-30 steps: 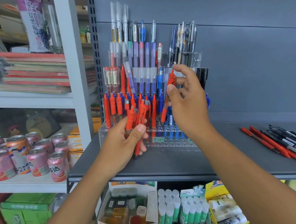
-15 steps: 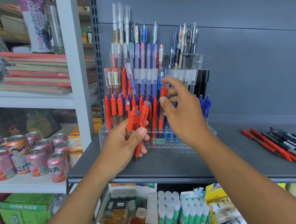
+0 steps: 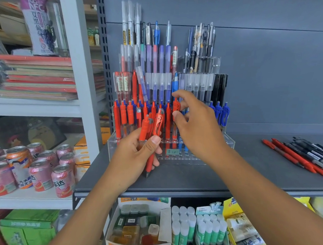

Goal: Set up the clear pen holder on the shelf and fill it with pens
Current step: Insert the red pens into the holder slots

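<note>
A clear tiered pen holder (image 3: pixel 229 142) stands on the dark grey shelf (image 3: pixel 247 173), packed with red, blue, purple, clear and black pens. My left hand (image 3: pixel 136 158) grips a small bunch of red pens (image 3: pixel 152 129) upright in front of the holder's left half. My right hand (image 3: pixel 196 128) pinches the top of one red pen (image 3: pixel 176 108) between thumb and forefinger; that pen stands upright in a front row of the holder, beside other red pens. Its lower end is partly hidden by my hand.
Loose red and black pens (image 3: pixel 305 156) lie on the shelf at the right. A white shelving unit (image 3: pixel 78 80) on the left carries notebooks and pink drink cans (image 3: pixel 40 172). Below the shelf stand boxes of glue sticks (image 3: pixel 198 231) and small bottles.
My right hand has carried the red pen down and to the left, from high in front of the holder into a front row. My left hand kept still with its bunch.
</note>
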`<state>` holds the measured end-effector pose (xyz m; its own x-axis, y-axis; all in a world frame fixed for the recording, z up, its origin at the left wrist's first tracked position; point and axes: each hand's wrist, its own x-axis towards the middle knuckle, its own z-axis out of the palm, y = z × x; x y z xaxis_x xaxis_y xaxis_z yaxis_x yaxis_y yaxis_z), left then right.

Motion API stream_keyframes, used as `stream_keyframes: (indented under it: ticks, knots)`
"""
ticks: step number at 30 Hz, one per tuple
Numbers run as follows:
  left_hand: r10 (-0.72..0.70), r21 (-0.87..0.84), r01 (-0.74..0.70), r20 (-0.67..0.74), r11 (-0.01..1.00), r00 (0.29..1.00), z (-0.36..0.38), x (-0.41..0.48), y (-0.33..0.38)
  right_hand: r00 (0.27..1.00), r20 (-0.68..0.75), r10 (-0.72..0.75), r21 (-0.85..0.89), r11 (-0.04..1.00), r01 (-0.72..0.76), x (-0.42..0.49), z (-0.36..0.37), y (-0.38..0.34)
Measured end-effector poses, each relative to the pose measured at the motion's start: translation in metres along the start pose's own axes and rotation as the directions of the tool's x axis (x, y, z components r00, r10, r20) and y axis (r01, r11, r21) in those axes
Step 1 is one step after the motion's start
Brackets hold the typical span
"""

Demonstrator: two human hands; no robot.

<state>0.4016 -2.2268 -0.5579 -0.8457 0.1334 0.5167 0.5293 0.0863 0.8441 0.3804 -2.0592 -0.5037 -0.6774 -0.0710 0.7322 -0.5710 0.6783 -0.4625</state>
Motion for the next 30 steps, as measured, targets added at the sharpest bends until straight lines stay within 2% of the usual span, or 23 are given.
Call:
stream_keyframes:
  ticks: [11,16,20,23,30]
  knots:
    - [0.004,-0.035,-0.005,-0.011,0.999,1.000,0.000,0.000,0.000,0.999,0.042,0.034,-0.071,0.997,-0.031,-0.009,-0.003,-0.004]
    - [0.017,-0.044,-0.017,-0.006,0.999,1.000,0.000,0.000,0.001,1.000,0.003,0.012,0.053,0.999,-0.012,-0.018,-0.003,-0.020]
    - [0.035,-0.062,-0.034,0.002,0.998,0.999,0.001,0.000,0.002,0.985,0.169,0.021,0.114,0.993,-0.041,-0.025,0.004,-0.029]
    - [0.042,-0.048,-0.042,0.003,0.998,0.999,0.001,0.000,0.003,0.968,0.246,0.059,0.239,0.964,-0.119,-0.028,0.006,-0.029]
    - [0.004,-0.107,-0.004,0.003,0.994,1.000,0.001,0.003,-0.002,0.992,0.043,0.118,0.420,0.899,-0.125,-0.012,-0.007,-0.032]
